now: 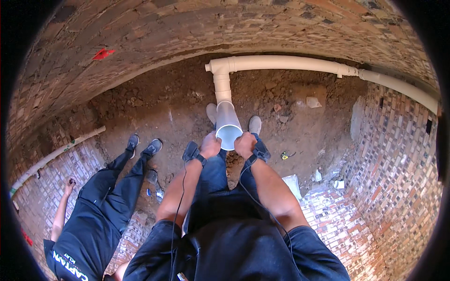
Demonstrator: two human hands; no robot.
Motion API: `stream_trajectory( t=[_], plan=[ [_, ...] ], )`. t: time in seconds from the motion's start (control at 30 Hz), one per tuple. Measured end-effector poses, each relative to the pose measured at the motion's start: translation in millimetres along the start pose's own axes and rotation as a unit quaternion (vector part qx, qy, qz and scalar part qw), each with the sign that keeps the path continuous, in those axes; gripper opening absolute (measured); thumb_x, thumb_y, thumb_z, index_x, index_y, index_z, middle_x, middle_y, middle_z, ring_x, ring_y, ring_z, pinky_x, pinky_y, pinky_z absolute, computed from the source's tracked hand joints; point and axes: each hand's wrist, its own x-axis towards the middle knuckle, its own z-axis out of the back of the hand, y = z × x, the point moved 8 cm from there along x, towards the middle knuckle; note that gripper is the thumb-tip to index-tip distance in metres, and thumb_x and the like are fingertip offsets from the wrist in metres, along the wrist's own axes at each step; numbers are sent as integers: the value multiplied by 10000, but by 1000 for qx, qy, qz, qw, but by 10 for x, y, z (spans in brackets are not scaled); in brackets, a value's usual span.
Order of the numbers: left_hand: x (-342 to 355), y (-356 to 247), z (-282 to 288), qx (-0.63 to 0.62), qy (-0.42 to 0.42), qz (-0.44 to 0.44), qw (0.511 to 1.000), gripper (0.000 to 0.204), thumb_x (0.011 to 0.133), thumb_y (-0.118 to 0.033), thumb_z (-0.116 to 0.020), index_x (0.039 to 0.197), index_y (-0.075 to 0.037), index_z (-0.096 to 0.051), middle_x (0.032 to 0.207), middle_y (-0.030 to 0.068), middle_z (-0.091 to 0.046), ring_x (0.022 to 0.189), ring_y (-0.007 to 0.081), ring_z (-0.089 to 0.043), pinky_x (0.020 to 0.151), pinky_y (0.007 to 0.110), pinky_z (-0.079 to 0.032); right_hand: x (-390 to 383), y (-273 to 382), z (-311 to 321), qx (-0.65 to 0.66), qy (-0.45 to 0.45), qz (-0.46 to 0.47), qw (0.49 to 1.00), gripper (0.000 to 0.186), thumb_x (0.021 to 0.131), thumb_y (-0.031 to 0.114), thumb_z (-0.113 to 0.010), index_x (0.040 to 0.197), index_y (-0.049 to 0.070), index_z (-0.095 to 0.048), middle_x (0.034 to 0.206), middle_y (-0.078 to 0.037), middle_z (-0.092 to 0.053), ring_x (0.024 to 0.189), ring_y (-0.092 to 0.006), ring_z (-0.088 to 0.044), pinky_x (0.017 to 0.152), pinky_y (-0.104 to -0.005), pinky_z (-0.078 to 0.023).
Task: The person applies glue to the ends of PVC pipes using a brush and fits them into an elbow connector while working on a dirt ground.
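Observation:
A short, wide white plastic pipe (pixel 227 114) stands between my feet, its round open end turned up toward me. My left hand (pixel 211 144) wraps round the left side of its rim. On the opposite side of the same rim, my right hand (pixel 244 144) is closed in the same way. The pipe's far end meets a cream-coloured pipe fitting (pixel 222 84); how deep it sits in it cannot be made out. That fitting joins a long cream pipe (pixel 290 62) running along the foot of the far wall.
A person (pixel 101 201) in dark clothes stands at the left, near a thin pale pipe (pixel 58 157). On the dirt at my right lie a yellow tape measure (pixel 285 155), a white sheet (pixel 293 186) and a small white fitting (pixel 339 184). Brick walls (pixel 398 136) curve around us.

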Motion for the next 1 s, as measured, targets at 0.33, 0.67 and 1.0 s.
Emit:
stream_trajectory(
  t=[0.33, 0.67, 1.0],
  plan=[
    [-5, -9, -52, -6, 20, 12, 1000, 374, 897, -174, -517, 1190, 40, -611, 1174, 302, -628, 1142, 460, -580, 984, 489, -462, 14, -58, 28, 6, -15, 24, 1000, 192, 752, 101, -614, 823, -33, -732, 832, -284, -697, 816, -425, -710, 747, -475, -577],
    [62, 80, -91, 38, 8, -7, 999, 366, 897, -188, -512, 1186, 9, -621, 1134, 295, -642, 1089, 475, -593, 948, 519, -472, 2, -41, 46, -15, -2, 36, 999, 282, 797, 211, -636, 957, -3, -726, 931, -265, -708, 888, -405, -706, 803, -473, -571],
    [-649, 6, 286, 125, -11, -70, 990, 491, 885, -284, -614, 1340, -99, -585, 1180, 254, -660, 1130, 385, -628, 1017, 458, -469, -23, -686, 702, 20, 114, 130, 985, 417, 834, 341, -674, 1165, 93, -721, 1063, -181, -729, 999, -319, -709, 924, -402, -548]
  ],
)
